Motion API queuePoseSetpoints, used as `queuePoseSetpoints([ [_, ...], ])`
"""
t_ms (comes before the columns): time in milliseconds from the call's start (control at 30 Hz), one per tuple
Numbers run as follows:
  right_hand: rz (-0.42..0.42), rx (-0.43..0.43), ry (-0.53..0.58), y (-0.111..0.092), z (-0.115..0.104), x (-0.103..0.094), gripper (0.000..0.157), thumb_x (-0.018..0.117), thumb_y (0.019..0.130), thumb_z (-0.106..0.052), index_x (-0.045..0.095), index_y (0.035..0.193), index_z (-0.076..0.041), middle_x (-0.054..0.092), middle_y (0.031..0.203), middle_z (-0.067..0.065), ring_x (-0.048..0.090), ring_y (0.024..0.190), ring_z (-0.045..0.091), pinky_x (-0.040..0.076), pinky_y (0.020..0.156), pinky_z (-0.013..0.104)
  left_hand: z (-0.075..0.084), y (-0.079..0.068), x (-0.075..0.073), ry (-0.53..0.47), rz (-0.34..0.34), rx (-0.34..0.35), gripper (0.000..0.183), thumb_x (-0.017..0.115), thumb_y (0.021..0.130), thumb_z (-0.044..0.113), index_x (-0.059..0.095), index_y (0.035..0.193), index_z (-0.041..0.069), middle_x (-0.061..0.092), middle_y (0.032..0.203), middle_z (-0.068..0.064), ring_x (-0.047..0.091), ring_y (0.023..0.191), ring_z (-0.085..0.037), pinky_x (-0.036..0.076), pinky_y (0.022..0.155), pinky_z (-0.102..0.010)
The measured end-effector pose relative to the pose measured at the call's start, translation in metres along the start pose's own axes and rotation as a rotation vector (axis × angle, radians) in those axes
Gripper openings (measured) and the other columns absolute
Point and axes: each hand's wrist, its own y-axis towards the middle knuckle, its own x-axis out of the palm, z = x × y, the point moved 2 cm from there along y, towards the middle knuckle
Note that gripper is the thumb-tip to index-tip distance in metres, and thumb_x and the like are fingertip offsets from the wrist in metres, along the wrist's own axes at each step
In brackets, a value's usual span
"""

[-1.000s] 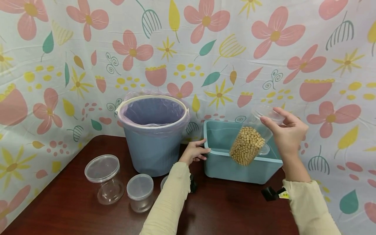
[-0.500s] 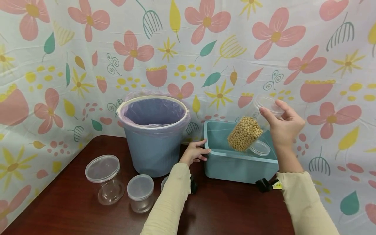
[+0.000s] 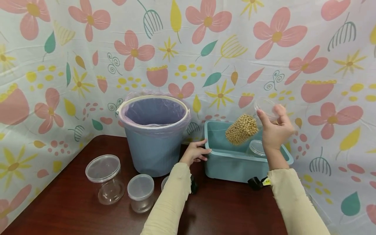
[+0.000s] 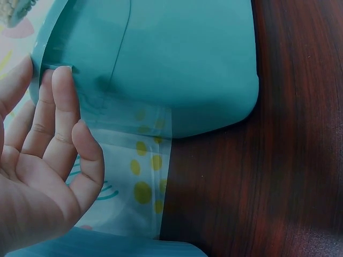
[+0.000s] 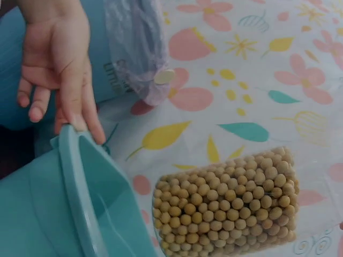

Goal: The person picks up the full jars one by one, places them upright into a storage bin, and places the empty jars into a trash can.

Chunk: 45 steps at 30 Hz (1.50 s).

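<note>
In the head view, my right hand grips the upper end of a clear jar of soybeans between thumb and fingers. The jar leans over the teal bin, its bean-filled bottom pointing down and left, and it fills the lower part of the right wrist view. My left hand holds the bin at its left end. In the left wrist view, fingers lie under the bin's rim, while the thumb is at the rim's outer edge. A clear lidded container stands inside the bin, partly behind my right hand.
Left of the bin stands a blue bucket with a pinkish plastic liner over its rim. Near its front are a large clear jar and a smaller lidded jar; another is mostly hidden by my left sleeve. Floral cloth hangs behind the dark wooden table.
My right hand has brought the soybean jar left and up from in front of the bin to over it, tilting it further. The left hand keeps its hold on the bin.
</note>
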Motion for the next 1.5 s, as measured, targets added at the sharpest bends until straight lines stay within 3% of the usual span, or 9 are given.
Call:
queuePoseSetpoints([
  [100,-0.002,-0.014,-0.007,-0.004,0.007,0.002,0.041,0.081,0.061,-0.003,0.066,0.098,0.008,0.061,0.108,0.017,0.044,0.046,-0.003,0.037,0.047,0.011,0.001,-0.001,0.000,-0.005,-0.001,-0.002,0.057,0.068,0.080,0.019,0.046,0.131,0.027,0.066,0.094,0.001,0.060,0.054,-0.013,0.037,0.046,-0.023],
  [167,-0.003,-0.004,-0.012,-0.007,0.012,0.003,0.044,0.081,0.061,-0.002,0.065,0.100,0.007,0.059,0.110,0.019,0.058,0.070,0.001,0.041,0.053,0.011,0.001,-0.001,0.000,-0.004,-0.006,-0.003,0.057,0.068,0.080,0.019,0.046,0.132,0.027,0.066,0.094,0.001,0.060,0.054,-0.013,0.037,0.046,-0.023],
  [300,-0.017,0.017,-0.052,-0.015,0.021,0.003,0.047,0.081,0.061,-0.003,0.064,0.103,0.005,0.057,0.113,0.019,0.059,0.088,0.005,0.043,0.056,0.011,0.000,-0.001,0.000,-0.006,-0.018,-0.004,0.057,0.068,0.080,0.018,0.045,0.133,0.025,0.066,0.095,0.001,0.060,0.054,-0.013,0.036,0.047,-0.024],
  [433,-0.086,0.047,-0.102,-0.025,0.025,0.004,0.048,0.080,0.063,-0.005,0.063,0.107,0.004,0.055,0.117,0.017,0.058,0.071,-0.001,0.042,0.057,0.010,0.000,-0.001,0.000,-0.008,-0.020,-0.006,0.058,0.068,0.080,0.019,0.045,0.133,0.026,0.066,0.095,0.001,0.060,0.054,-0.013,0.036,0.047,-0.025],
  [500,-0.121,0.045,-0.150,-0.031,0.020,0.005,0.047,0.079,0.065,-0.004,0.062,0.107,0.006,0.055,0.117,0.018,0.049,0.052,-0.005,0.042,0.057,0.010,0.000,0.000,-0.001,-0.012,-0.020,-0.008,0.057,0.068,0.080,0.019,0.045,0.132,0.027,0.066,0.094,0.001,0.060,0.054,-0.013,0.036,0.047,-0.025],
  [567,-0.146,0.042,-0.199,-0.037,0.017,0.006,0.045,0.079,0.066,-0.004,0.062,0.106,0.007,0.055,0.117,0.019,0.044,0.048,-0.009,0.040,0.057,0.009,0.000,0.001,-0.001,-0.013,-0.020,-0.009,0.057,0.068,0.080,0.019,0.046,0.132,0.027,0.066,0.093,0.001,0.060,0.053,-0.013,0.035,0.046,-0.025],
  [833,-0.271,0.008,-0.313,-0.052,0.060,0.001,0.047,0.081,0.064,-0.014,0.065,0.105,0.002,0.057,0.116,0.011,0.050,0.056,-0.014,0.041,0.065,0.008,0.000,0.000,-0.001,-0.018,-0.021,-0.023,0.057,0.068,0.080,0.019,0.045,0.132,0.027,0.066,0.095,0.002,0.060,0.053,-0.012,0.036,0.047,-0.025],
  [1300,-0.397,-0.068,-0.361,-0.075,0.080,-0.005,0.049,0.085,0.055,-0.008,0.066,0.098,0.007,0.059,0.108,0.020,0.046,0.053,-0.016,0.039,0.064,0.006,0.000,-0.001,-0.001,-0.018,-0.022,-0.016,0.058,0.069,0.080,0.019,0.045,0.132,0.026,0.067,0.089,0.002,0.060,0.054,-0.012,0.037,0.047,-0.025],
  [1500,-0.484,-0.161,-0.419,-0.081,0.084,-0.007,0.049,0.087,0.052,-0.010,0.067,0.092,0.009,0.060,0.101,0.025,0.047,0.042,0.004,0.045,0.049,0.028,0.000,-0.001,-0.002,-0.023,-0.011,-0.015,0.057,0.069,0.079,0.019,0.046,0.131,0.027,0.067,0.093,0.000,0.060,0.053,-0.012,0.037,0.047,-0.024],
])
